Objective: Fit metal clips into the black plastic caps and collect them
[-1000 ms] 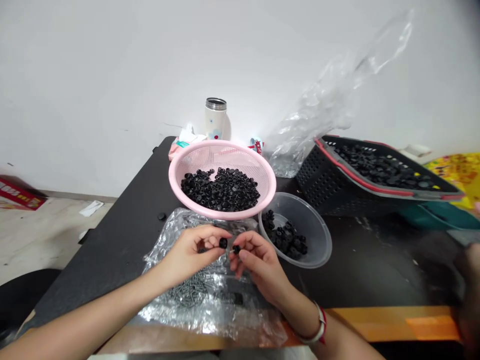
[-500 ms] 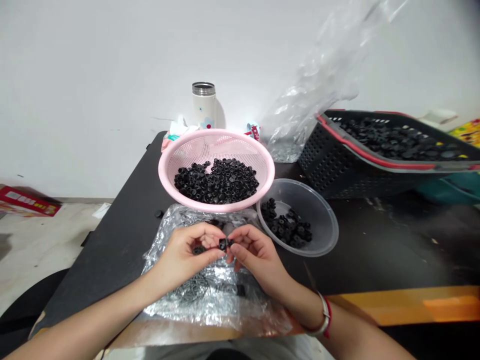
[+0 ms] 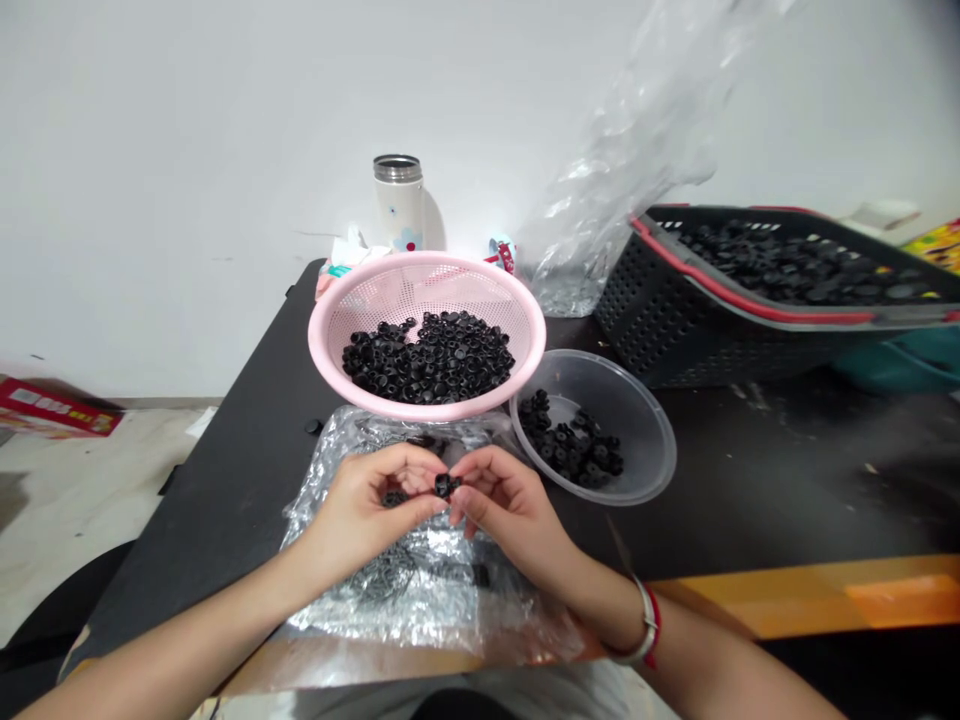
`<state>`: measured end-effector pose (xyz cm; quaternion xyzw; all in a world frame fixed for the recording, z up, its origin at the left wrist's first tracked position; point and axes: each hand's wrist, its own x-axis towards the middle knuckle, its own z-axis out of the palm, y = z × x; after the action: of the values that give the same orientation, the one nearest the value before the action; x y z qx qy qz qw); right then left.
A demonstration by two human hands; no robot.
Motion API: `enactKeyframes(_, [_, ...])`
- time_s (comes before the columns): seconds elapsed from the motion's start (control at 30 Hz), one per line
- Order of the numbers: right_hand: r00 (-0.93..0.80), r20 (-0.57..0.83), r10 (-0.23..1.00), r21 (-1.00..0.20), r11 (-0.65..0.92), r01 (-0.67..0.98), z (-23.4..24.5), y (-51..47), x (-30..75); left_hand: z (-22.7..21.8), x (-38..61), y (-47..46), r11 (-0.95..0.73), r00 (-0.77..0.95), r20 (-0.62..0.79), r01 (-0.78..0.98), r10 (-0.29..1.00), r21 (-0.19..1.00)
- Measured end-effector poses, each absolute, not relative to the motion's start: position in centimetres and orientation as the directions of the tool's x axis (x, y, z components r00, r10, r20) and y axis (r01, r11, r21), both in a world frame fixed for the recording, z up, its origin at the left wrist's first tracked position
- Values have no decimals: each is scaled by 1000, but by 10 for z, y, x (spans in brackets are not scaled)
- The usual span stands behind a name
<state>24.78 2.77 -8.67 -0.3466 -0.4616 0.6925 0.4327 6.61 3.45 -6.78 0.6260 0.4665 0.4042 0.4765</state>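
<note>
Pinching a small black plastic part between them, the left hand and right hand meet low over a crinkled silver plastic bag. The fingers of both hands are curled and closed in on the part, gripping it at the tips, and its exact shape is too small to make out. A second black piece shows among the curled fingers of the left hand, though how firmly it is held cannot be told. Loose screws lie inside the bag under the hands. Just beyond the bag, a pink plastic colander holds a heap of similar black parts, and a clear plastic bowl beside it holds a smaller heap. Both stand on a black table, with a single black piece lying apart near the colander. To the right, a black perforated crate with a red rim sits tilted, full of more black parts, and a clear plastic bag rises against the white wall. A steel-topped white bottle stands behind the colander. A bracelet circles the right wrist.
</note>
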Motion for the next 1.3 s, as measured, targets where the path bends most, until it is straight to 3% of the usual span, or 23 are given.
enactKeyframes(0.27, [-320,-14,947,-966,-95,-239,-86,27,248,-72,66,32,30,283,-56,95,958,995])
enactKeyframes(0.57, [-231,115,966,-990,93,-104,-90,26,249,-66,74,28,112,293,-82,-87,953,990])
enactKeyframes(0.93, [-196,130,972,-987,107,-123,-86,21,250,-74,70,24,214,319,-138,-219,938,952])
enactKeyframes(1.13, [-179,371,911,-922,385,44,-84,22,254,-72,72,25,282,339,-193,-237,921,930])
enactKeyframes(1.3, [-194,489,850,-862,505,43,-82,24,256,-73,71,27,334,346,-239,-251,907,908])
